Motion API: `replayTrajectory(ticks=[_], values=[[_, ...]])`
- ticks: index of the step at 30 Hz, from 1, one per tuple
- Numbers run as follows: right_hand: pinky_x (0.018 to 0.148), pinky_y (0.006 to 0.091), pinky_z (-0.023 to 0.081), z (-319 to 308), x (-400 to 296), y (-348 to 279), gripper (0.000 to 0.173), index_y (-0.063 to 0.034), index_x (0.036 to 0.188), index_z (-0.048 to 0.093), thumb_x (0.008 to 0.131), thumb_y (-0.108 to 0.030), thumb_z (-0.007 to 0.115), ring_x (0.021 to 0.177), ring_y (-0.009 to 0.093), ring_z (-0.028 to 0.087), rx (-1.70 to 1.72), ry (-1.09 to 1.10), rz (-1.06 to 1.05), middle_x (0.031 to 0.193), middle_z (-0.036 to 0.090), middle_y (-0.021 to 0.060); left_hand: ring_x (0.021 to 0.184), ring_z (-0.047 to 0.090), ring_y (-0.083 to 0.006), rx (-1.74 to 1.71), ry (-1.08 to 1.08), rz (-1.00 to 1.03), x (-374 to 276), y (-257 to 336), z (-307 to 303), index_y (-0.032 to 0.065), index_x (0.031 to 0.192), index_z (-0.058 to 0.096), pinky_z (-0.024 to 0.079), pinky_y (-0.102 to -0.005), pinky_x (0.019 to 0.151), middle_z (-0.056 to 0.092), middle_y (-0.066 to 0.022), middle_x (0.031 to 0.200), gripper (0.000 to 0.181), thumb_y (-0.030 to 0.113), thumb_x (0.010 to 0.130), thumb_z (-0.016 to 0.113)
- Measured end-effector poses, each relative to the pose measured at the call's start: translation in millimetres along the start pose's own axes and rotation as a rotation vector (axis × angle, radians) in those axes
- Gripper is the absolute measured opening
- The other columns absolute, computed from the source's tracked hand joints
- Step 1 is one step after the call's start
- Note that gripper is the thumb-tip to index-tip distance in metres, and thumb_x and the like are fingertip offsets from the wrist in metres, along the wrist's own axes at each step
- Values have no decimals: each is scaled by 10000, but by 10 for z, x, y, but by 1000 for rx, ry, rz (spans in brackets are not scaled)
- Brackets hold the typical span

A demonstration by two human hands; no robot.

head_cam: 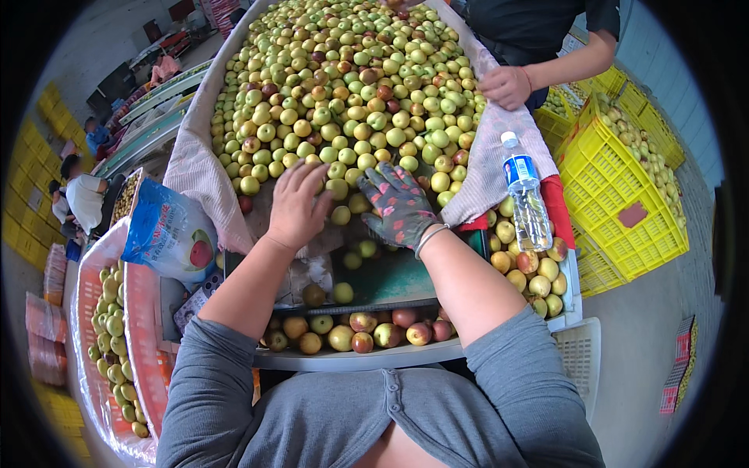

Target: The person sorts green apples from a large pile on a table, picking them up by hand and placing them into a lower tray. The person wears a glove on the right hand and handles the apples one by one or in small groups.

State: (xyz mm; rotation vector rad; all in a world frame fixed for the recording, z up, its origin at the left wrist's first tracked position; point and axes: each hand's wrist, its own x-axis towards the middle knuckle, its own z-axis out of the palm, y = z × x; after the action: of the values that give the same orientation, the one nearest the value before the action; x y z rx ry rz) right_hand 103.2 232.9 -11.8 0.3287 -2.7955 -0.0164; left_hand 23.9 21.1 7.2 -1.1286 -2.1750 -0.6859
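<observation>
A large heap of green and reddish jujube-like fruit [351,88] fills the cloth-lined sorting table before me. At the heap's near edge my bare left hand [301,202] lies over fruit with its fingers spread. To its right my right hand [395,205], in a dark flowered glove, rests among the fruit, fingers apart. Neither hand is closed round a fruit. Between my forearms a few loose fruits [343,292] lie on the green and brown board [386,281]. Redder fruits [363,342] fill the trough nearest my body.
A water bottle [526,202] lies at the right over more fruit. Blue printed bag [169,231] and plastic-lined basket [99,351] are at the left. Yellow crates [626,199] of fruit stand right. A co-worker's hand [506,88] touches the table's cloth edge [503,128].
</observation>
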Motion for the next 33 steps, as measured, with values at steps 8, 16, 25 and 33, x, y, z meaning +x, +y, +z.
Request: replayTrajectory(ticks=[8, 16, 25, 33], values=[[1179, 494, 108, 9, 74, 45, 616, -143, 1448, 405, 919, -441, 508, 1433, 305, 247, 65, 236, 198, 1513, 346, 141, 1432, 238, -358, 104, -442, -190, -166, -132, 198, 216, 1498, 304, 209, -540, 1142, 244, -192, 1543, 681, 475, 914, 541], [1191, 460, 87, 56, 48, 107, 737, -82, 1439, 413, 889, -565, 503, 1443, 358, 205, 51, 70, 278, 1524, 295, 214, 1446, 217, -333, -18, -497, -35, -133, 37, 140, 140, 1504, 269, 189, -521, 1158, 258, -135, 1552, 740, 411, 896, 594], [1190, 453, 114, 34, 37, 75, 706, -115, 1446, 409, 869, -497, 549, 1442, 329, 220, 85, -32, 95, 1525, 331, 133, 1387, 322, -355, -91, -323, 91, -55, 219, 138, 65, 1439, 368, 261, -473, 1134, 352, -165, 1492, 668, 305, 874, 632], [1102, 487, 275, 194, 63, 57, 486, -153, 1265, 551, 852, -409, 527, 1300, 286, 436, -63, 14, 50, 1383, 500, 108, 1087, 547, -343, -322, -240, 130, 573, 904, 404, 68, 1248, 555, 452, -407, 937, 591, -156, 1140, 425, 133, 841, 659]])
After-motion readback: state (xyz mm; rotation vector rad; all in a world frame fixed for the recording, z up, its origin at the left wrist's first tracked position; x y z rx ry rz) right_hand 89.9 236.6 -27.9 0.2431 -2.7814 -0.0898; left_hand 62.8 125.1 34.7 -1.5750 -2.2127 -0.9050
